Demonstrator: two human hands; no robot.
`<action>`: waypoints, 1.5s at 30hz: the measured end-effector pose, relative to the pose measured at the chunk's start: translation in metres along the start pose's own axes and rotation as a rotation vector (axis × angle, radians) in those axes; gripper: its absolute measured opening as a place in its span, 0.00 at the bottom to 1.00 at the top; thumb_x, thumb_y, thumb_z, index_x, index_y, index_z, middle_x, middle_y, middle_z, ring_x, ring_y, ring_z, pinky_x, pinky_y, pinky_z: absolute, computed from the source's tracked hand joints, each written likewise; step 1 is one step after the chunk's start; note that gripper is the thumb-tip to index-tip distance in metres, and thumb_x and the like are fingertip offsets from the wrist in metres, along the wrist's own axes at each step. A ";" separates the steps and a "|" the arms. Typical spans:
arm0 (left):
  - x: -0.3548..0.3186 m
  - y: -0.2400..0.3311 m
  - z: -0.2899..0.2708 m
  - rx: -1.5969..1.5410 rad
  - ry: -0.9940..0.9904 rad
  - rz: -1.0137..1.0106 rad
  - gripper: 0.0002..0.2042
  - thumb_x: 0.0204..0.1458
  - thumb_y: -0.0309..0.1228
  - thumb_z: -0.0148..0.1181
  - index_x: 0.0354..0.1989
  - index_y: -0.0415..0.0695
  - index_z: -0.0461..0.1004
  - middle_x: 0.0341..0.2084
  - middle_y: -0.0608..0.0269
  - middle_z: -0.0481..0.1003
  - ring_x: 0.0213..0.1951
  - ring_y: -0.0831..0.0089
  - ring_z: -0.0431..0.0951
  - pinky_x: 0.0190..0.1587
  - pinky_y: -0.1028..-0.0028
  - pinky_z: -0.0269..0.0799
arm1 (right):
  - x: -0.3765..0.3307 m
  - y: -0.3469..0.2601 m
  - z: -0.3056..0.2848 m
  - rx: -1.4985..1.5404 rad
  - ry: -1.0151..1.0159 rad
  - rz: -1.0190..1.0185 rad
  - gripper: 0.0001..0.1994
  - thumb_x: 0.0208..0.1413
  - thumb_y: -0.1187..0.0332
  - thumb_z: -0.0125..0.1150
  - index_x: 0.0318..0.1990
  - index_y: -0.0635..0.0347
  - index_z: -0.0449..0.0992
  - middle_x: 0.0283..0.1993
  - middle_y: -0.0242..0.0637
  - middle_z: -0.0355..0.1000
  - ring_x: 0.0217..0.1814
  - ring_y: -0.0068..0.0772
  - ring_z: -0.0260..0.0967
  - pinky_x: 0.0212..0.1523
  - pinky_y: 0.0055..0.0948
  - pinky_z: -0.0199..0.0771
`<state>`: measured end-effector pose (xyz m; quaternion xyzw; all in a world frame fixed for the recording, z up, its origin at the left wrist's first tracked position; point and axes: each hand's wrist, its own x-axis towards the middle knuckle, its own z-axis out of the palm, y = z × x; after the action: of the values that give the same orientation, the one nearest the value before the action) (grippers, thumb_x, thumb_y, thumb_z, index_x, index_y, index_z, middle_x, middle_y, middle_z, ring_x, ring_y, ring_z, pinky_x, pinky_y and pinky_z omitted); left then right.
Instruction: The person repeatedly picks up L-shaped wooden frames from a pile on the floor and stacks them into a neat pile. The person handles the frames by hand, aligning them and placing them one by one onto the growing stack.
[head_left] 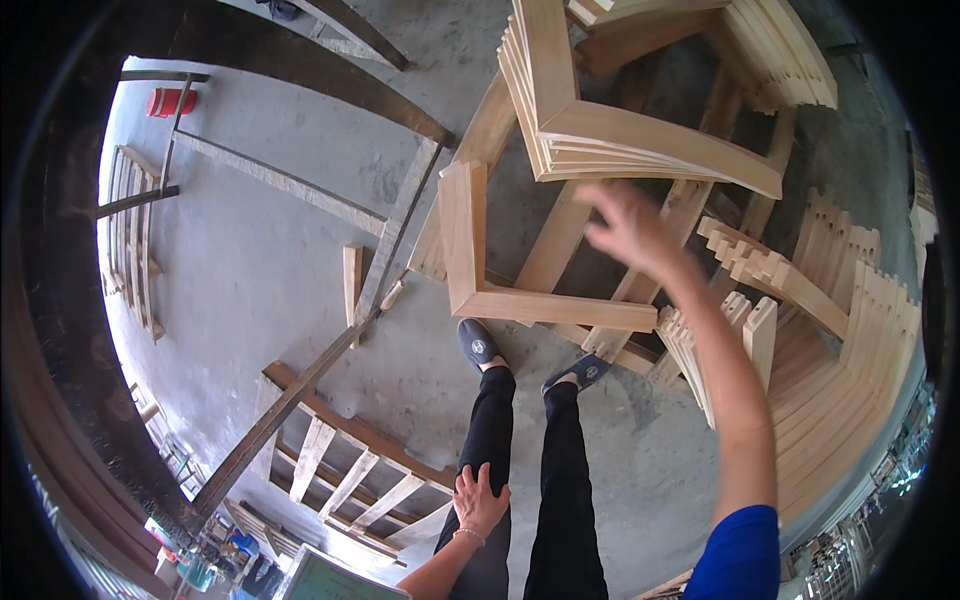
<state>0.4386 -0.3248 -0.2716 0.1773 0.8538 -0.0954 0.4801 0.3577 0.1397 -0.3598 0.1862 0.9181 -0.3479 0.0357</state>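
Observation:
My left hand (480, 503) rests on my left leg near the knee, fingers spread, holding nothing. Over a wooden pallet (553, 240), my right hand (632, 232) reaches out with fingers apart, slightly blurred, and nothing shows in it. Just beyond its fingertips is a stack of angled pale wooden frame pieces (650, 133), laid on one another. Nearer to my feet, a single L-shaped wooden frame piece (560, 305) lies at the pallet's near side, apart from my hand.
More jointed wooden pieces (840, 370) are piled at the right, beside my right arm. A dark workbench frame (280, 180) stands at the left. Another pallet (350, 475) lies near my left leg, and a red bucket (170, 102) sits at the far left.

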 end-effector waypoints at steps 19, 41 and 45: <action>0.006 0.006 0.003 0.036 -0.067 0.016 0.30 0.43 0.44 0.60 0.56 0.50 0.62 0.54 0.46 0.58 0.54 0.50 0.61 0.49 0.55 0.65 | -0.130 -0.115 0.193 0.082 -0.376 0.004 0.31 0.39 0.64 0.67 0.54 0.55 0.64 0.45 0.38 0.66 0.48 0.38 0.65 0.46 0.41 0.63; -0.001 0.006 0.016 0.041 -0.016 0.053 0.30 0.42 0.44 0.60 0.56 0.48 0.63 0.53 0.47 0.58 0.54 0.50 0.61 0.49 0.54 0.64 | 0.020 0.082 -0.122 -0.152 0.124 0.079 0.33 0.42 0.75 0.59 0.59 0.46 0.59 0.57 0.38 0.66 0.57 0.43 0.64 0.62 0.52 0.54; -0.002 0.007 0.014 0.044 -0.033 0.034 0.30 0.42 0.44 0.60 0.56 0.48 0.63 0.53 0.47 0.59 0.54 0.50 0.61 0.49 0.54 0.64 | 0.042 0.088 -0.099 -0.341 0.183 0.321 0.38 0.38 0.70 0.64 0.61 0.44 0.54 0.57 0.39 0.64 0.58 0.44 0.62 0.59 0.52 0.58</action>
<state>0.4528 -0.3236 -0.2771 0.2010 0.8402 -0.1089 0.4917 0.3573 0.2784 -0.3485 0.3517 0.9217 -0.1594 0.0381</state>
